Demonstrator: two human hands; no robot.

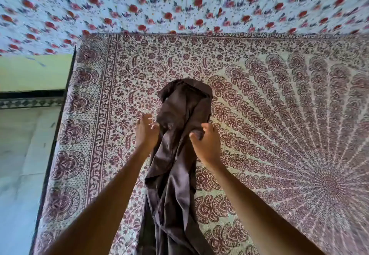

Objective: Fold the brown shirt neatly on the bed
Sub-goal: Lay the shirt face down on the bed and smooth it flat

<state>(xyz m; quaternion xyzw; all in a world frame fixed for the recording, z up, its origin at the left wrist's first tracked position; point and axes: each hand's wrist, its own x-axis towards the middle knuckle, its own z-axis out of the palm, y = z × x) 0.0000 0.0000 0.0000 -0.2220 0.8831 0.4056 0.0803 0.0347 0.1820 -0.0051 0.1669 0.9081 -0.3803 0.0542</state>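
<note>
Spread with maroon floral print, the counter (279, 105) is crossed by the bunched brown shirt (179, 111), whose fabric is pinched by the right grip (205, 140) while the left grip (146, 132) is held loosely spread at its edge.

Left hand (146, 132) blurred, right hand (205, 142) curled

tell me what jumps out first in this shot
The brown shirt, bunched into a long crumpled strip at lower centre, draws the eye first. The right hand grips its fabric from the right, and the left hand is at its left edge, its grip too blurred to tell. Under it lies a maroon paisley bedspread, with a red rose-print cloth beyond.
</note>
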